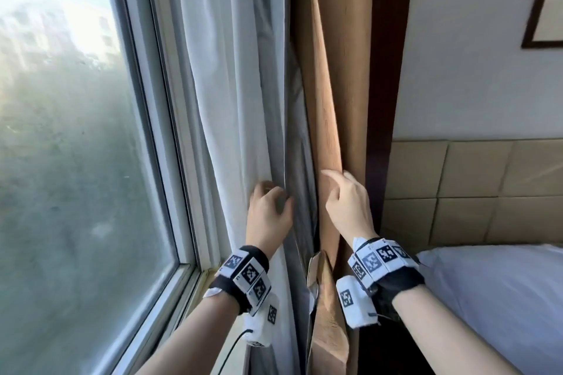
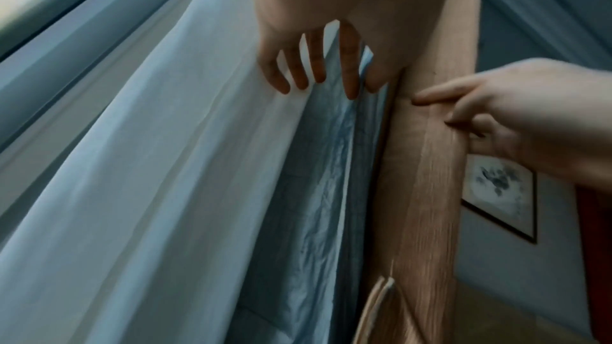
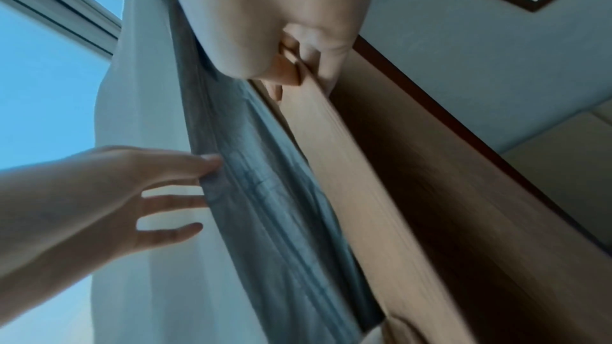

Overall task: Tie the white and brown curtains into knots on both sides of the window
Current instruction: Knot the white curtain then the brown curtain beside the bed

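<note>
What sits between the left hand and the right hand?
A grey inner fold of curtain hangs between the left hand on the white curtain and the right hand gripping the brown curtain; head view.

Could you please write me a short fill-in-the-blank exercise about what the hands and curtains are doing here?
1. The left hand touches the ____ curtain.
2. The right hand grips a fold of the ____ curtain.
3. Neither curtain is yet tied into a ____.

Missing words: white; brown; knot
</note>
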The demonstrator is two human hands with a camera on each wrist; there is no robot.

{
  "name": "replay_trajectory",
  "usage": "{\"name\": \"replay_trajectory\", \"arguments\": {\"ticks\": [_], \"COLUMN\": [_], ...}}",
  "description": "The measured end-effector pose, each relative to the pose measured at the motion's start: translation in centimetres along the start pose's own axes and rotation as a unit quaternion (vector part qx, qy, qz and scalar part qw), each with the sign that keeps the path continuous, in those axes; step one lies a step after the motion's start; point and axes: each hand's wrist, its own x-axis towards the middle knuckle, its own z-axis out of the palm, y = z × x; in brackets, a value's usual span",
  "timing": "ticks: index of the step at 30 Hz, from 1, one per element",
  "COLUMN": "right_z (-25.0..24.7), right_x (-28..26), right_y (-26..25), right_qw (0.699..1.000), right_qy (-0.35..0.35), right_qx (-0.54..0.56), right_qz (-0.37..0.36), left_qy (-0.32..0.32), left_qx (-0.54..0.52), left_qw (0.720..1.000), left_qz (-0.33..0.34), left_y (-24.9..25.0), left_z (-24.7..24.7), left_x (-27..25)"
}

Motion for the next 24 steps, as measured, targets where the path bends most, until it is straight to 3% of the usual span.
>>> {"name": "replay_trajectory", "arguments": {"ticks": [5,7,9,12,15,17,19,21,24], "right_z": [-1.3,-1.2,-0.8,-1.3,-2.3,-2.4,-2.2,-1.9,-1.3], "right_x": [-0.7,-1.2,-1.6,-1.8,-2.0,-2.3,-2.6,-2.7,-2.8], "right_y": [-1.5,-2.2,-2.2,-1.3,-0.4,0.0,0.1,0.0,-0.3], "right_qw": [0.989,0.984,0.989,0.996,0.996,0.996,0.997,0.997,0.996], "right_qy": [-0.097,-0.136,-0.118,-0.054,-0.047,-0.055,-0.056,-0.05,-0.054], "right_qx": [0.093,0.074,0.027,0.022,0.026,0.019,0.018,0.018,0.03], "right_qz": [0.067,0.084,0.084,0.066,0.073,0.07,0.055,0.05,0.061], "left_qy": [-0.09,-0.143,-0.179,-0.109,0.099,0.175,0.136,0.076,0.051], "left_qx": [0.066,0.059,0.037,-0.017,-0.036,0.002,-0.003,-0.023,0.043], "left_qw": [0.992,0.983,0.976,0.989,0.993,0.984,0.989,0.994,0.997], "left_qz": [0.055,0.097,0.121,0.101,0.059,0.01,-0.057,-0.077,0.043], "left_y": [1.8,3.0,3.7,2.8,1.4,0.3,-0.3,-0.5,0.5], "left_z": [1.3,1.9,2.2,1.3,-1.1,-1.8,-1.7,-0.9,0.3], "left_x": [-2.0,-3.0,-3.8,-4.1,-3.9,-3.4,-3.0,-3.3,-4.6]}}
